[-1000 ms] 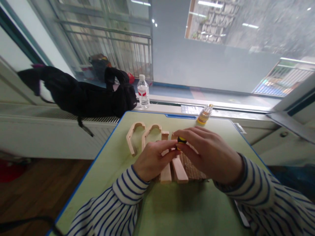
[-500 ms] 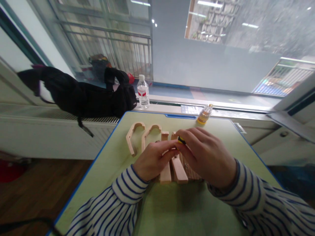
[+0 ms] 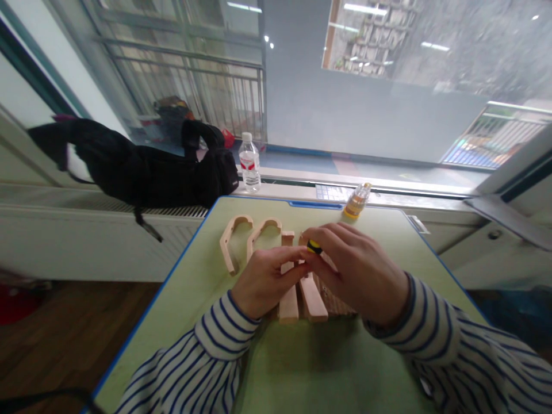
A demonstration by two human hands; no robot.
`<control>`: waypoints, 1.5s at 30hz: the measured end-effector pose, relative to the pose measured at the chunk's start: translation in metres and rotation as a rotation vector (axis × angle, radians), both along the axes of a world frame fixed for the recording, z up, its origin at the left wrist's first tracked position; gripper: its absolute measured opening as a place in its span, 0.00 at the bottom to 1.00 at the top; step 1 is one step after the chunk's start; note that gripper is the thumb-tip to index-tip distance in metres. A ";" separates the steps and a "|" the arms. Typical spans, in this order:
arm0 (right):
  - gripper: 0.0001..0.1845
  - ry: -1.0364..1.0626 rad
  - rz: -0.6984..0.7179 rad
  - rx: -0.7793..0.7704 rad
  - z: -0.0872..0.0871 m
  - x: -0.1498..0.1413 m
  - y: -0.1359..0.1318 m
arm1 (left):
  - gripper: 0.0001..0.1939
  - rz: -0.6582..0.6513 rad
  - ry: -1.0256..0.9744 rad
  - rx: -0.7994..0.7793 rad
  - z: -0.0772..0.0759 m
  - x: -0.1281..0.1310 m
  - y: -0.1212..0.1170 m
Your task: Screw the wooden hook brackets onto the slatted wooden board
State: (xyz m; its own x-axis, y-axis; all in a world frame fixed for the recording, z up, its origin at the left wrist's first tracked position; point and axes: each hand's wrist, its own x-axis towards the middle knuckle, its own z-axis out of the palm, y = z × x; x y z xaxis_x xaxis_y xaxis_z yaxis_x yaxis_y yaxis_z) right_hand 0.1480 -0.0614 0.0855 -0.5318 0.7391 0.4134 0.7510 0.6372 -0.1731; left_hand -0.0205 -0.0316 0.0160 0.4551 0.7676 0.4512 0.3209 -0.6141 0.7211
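Note:
My right hand [image 3: 360,270] is closed around a screwdriver [image 3: 314,246], of which only the black and yellow handle end shows. Its shaft and tip are hidden by the fingers. My left hand [image 3: 269,279] pinches thumb and forefinger together just below the handle, touching the right fingertips; what lies between them is hidden. Under both hands are a straight wooden bar [image 3: 288,305] and a second wooden bar [image 3: 314,302], lying side by side on a brown ridged piece [image 3: 334,296]. Left of them lie a curved wooden piece [image 3: 227,250] with small holes and another curved wooden piece [image 3: 257,233].
The light green table [image 3: 194,322] has a blue edge. A clear bottle with a yellow base [image 3: 356,201] stands at its far right. Behind the table, a water bottle [image 3: 250,164] and a black bag [image 3: 164,172] rest on the sill by the window.
The handle has turned a little in my right fingers, showing more yellow. Both hands stay in nearly the same place, and the view has shifted slightly.

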 end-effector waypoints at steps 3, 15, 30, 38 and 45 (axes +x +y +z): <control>0.14 0.022 0.064 -0.040 0.004 0.004 0.002 | 0.11 0.013 0.011 0.028 -0.001 0.000 0.001; 0.09 -0.025 0.056 0.002 0.004 0.007 0.002 | 0.10 -0.055 0.035 -0.021 -0.001 0.001 0.000; 0.12 -0.007 -0.033 0.058 -0.004 -0.001 -0.007 | 0.08 -0.079 0.031 -0.002 0.007 0.001 0.000; 0.13 0.001 0.005 -0.040 0.001 0.000 -0.001 | 0.09 -0.006 0.022 0.037 0.001 -0.001 0.001; 0.12 -0.013 0.105 -0.084 0.006 0.008 0.002 | 0.09 -0.018 0.030 0.038 -0.001 0.001 0.000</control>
